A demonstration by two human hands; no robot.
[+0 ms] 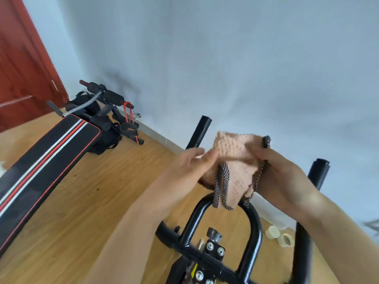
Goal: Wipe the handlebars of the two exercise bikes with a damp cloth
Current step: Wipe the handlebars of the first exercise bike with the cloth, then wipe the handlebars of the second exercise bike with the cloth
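Cloth (235,158), pink and fluffy with a speckled dark edging (220,187), is held bunched between both hands just above the handlebars (257,224), over the top of their middle loop. Its lowest corner hangs at the loop's top, though whether contact is made cannot be told. The right hand (283,177) is curled round the cloth's right side, with part of the edging caught under the fingers. The left hand (184,169) is laid against the opposite side with fairly straight fingers; whether anything is pinched there cannot be told.

Beyond the grip and to its left, one upright bar end (200,132) is seen; the other bar end (319,173) rises to the right of the grip, behind the right wrist. Below the grip, under the loop, a knob (214,234) is mounted on the stem.

Trouble is judged most likely from the loose edging: a hanging loop could be snagged on the knob or the stem bolts once the cloth is drawn downward. With the cloth kept so bunched, only a small patch would be pressed to the tube, and stretches could be missed. A second bike is not in view, so half the job may be overlooked.

No brand or writing can be read. A yellow sticker (193,270) far below the grip is too small to make out, and the bench (47,152) well left of the grip carries only stripes.
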